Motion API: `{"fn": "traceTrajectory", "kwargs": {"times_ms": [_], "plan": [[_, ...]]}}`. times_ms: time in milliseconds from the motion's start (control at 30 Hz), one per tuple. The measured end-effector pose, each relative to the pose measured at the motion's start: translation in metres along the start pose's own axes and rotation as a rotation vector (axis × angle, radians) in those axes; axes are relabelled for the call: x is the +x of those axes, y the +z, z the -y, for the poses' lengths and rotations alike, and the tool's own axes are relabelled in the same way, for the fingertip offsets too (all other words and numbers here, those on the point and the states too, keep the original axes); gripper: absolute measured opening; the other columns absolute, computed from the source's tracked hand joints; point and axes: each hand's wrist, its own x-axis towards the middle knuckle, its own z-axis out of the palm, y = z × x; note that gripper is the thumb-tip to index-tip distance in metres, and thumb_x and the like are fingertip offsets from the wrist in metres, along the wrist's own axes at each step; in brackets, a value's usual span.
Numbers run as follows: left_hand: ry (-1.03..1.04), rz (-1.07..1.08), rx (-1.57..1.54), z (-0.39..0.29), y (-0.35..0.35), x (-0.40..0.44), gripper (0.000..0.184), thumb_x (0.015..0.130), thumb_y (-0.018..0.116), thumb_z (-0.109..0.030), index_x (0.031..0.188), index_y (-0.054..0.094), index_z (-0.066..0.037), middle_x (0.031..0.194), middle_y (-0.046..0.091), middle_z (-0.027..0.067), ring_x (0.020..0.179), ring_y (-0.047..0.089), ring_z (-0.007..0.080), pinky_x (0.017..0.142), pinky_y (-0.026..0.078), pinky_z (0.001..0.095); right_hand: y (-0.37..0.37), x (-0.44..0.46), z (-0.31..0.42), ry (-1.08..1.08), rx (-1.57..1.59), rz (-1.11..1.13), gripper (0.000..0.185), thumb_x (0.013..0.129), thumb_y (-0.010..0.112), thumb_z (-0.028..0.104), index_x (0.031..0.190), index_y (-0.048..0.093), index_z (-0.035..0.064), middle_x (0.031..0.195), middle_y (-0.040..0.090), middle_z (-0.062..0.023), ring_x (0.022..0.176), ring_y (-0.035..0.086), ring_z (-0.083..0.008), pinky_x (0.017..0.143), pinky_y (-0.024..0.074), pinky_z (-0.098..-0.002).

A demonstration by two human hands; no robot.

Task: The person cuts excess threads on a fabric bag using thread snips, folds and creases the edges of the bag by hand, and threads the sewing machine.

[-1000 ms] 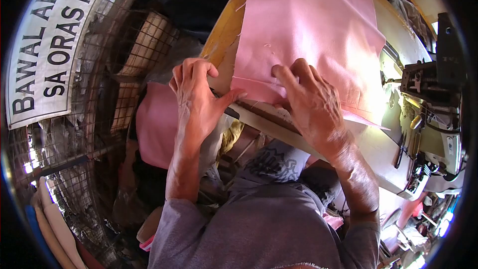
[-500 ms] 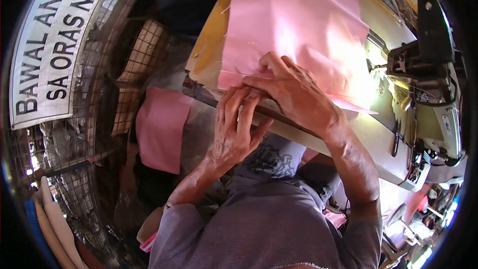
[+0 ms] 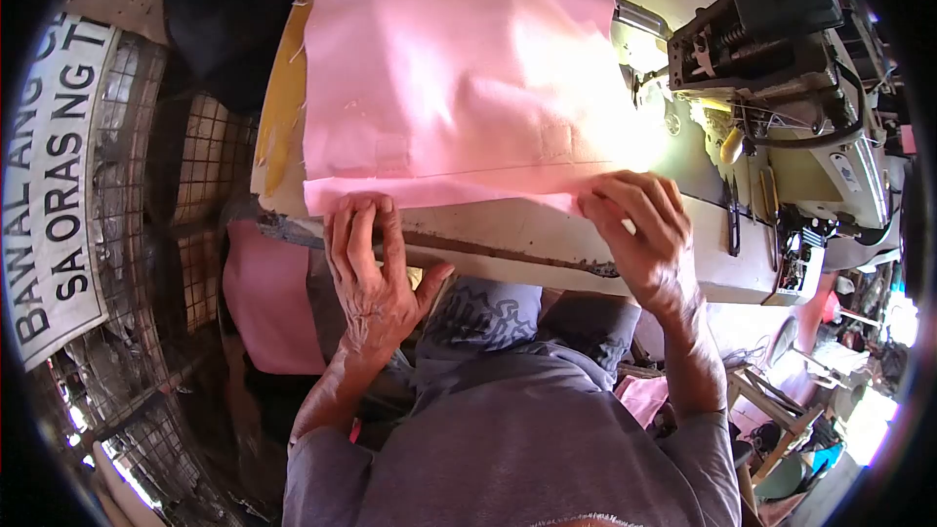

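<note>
A large piece of pink fabric [image 3: 449,68] lies over the sewing table, with a narrow fold along its near edge. My left hand [image 3: 371,268] rests its fingertips on that fold near the left corner, fingers extended and thumb apart. At the fold's right end, my right hand [image 3: 644,234] pinches the fabric edge between thumb and fingers. The sewing machine [image 3: 761,68] stands to the right of the cloth, its lamp shining on the fabric's right side.
More pink fabric [image 3: 268,298] hangs low at the left, beside a wire mesh screen [image 3: 200,205]. A lettered sign [image 3: 63,185] is at far left. Tools [image 3: 732,215] lie on the table [image 3: 547,234] below the machine.
My hands have moved apart, the left to the fabric's left corner and the right to its right end. The near edge now shows as a long fold. The view has shifted rightward.
</note>
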Motion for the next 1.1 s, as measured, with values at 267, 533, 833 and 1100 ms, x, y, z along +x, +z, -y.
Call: {"fn": "traceTrajectory", "kwargs": {"times_ms": [267,533,833,1100], "plan": [[-0.033,0.097,0.118,-0.004,0.006,-0.012,0.072,0.098,0.038,-0.066,0.143,0.053,-0.012,0.148,0.026,0.0261,0.142,0.025,0.0461,0.111,0.006,0.0715,0.008,-0.011,-0.002,-0.056,-0.009,-0.062,0.037,0.066,0.073,0.007,0.102,0.072,-0.0002,0.104,0.066,-0.0105,0.098,0.066,-0.0265,0.087,0.0545,-0.0417],[-0.040,0.119,0.125,-0.005,0.001,-0.007,0.078,0.097,0.034,-0.069,0.143,0.052,-0.008,0.147,0.029,0.0217,0.142,0.024,0.0475,0.112,0.002,0.0707,0.010,-0.008,-0.008,0.016,0.087,-0.010,0.035,0.070,0.075,0.008,0.104,0.070,0.0004,0.101,0.065,-0.0095,0.093,0.065,-0.0242,0.080,0.0546,-0.0407],[-0.063,0.234,0.128,-0.020,-0.013,0.003,0.083,0.094,0.038,-0.072,0.146,0.047,-0.008,0.142,0.029,0.0201,0.143,0.016,0.0546,0.108,0.004,0.0788,0.006,0.028,-0.024,0.356,0.479,0.149,0.019,0.083,0.073,0.007,0.096,0.061,0.0024,0.088,0.066,-0.0141,0.081,0.065,-0.0322,0.070,0.0515,-0.0411],[-0.064,0.223,0.159,-0.031,-0.017,0.011,0.080,0.088,0.045,-0.075,0.146,0.049,-0.020,0.141,0.028,0.0213,0.139,0.019,0.0561,0.102,0.018,0.0831,-0.003,0.042,-0.016,0.453,0.266,0.291,0.035,0.078,0.076,0.008,0.108,0.059,0.0053,0.107,0.064,-0.0141,0.096,0.064,-0.0334,0.081,0.0505,-0.0407]]}}
